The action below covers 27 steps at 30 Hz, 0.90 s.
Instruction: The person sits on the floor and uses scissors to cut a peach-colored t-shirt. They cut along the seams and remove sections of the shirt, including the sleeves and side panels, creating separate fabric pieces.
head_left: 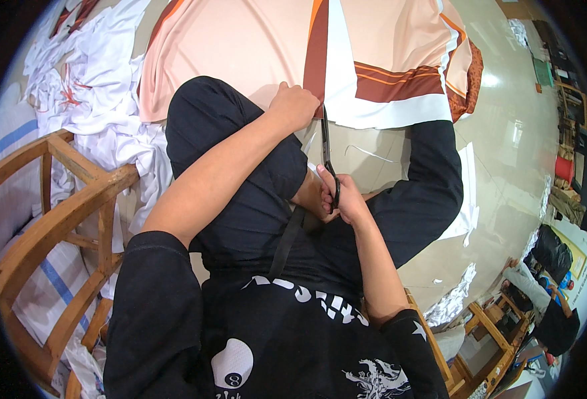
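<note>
Fingers of the left hand [295, 109] look clamped on the peach, brown and white cloth [240, 53] across the glossy beige tiled floor [506, 133], apparently steadying its edge beside long black scissors [327, 147] clasped by the right hand's [345, 199] fingers.

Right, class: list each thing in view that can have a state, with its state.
Patterned cloth: spread out.
Scissors: held, blades at the patterned cloth; opening unclear.
Right hand: closed round the scissors' handles.
Left hand: at the patterned cloth's lower edge; grip unclear.
White cloth: crumpled, heaped.
</note>
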Tool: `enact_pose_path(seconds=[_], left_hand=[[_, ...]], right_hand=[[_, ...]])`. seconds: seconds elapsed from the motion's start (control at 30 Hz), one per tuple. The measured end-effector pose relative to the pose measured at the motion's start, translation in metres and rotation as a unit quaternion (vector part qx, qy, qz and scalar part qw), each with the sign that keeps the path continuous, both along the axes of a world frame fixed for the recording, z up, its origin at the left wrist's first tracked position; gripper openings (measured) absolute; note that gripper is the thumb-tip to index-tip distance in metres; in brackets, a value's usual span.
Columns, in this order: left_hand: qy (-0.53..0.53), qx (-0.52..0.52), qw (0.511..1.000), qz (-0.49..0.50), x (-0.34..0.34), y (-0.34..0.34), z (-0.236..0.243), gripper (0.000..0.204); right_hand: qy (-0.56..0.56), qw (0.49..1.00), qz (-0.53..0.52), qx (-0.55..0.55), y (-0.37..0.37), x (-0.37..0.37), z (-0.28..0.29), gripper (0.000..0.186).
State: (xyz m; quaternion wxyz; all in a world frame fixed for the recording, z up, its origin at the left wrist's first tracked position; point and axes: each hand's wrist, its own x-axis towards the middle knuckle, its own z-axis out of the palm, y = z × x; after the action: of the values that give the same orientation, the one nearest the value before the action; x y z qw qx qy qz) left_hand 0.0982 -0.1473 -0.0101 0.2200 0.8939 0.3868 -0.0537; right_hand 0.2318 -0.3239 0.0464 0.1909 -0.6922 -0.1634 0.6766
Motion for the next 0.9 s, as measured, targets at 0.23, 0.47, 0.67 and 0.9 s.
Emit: enact_pose_path(seconds=[0.23,0.47,0.67,0.9], left_hand=[[0.01,0.014,1.0,-0.002,0.001,-0.001,-0.002,0.014],[0.021,0.001,1.0,-0.003,0.001,0.0,-0.003,0.013],[-0.06,0.014,0.998,0.016,0.001,-0.001,-0.006,0.01],[-0.061,-0.082,0.994,0.042,0.0,0.009,-0.007,0.013]], right_hand=[[-0.008,1.0,-0.001,-0.004,-0.001,-0.002,-0.001,0.052],[-0.015,1.0,0.016,0.007,-0.003,-0.001,-0.003,0.051],[-0.012,1.0,0.011,0.002,-0.002,-0.002,-0.002,0.051],[-0.01,1.0,0.02,0.003,0.002,0.0,-0.001,0.062]])
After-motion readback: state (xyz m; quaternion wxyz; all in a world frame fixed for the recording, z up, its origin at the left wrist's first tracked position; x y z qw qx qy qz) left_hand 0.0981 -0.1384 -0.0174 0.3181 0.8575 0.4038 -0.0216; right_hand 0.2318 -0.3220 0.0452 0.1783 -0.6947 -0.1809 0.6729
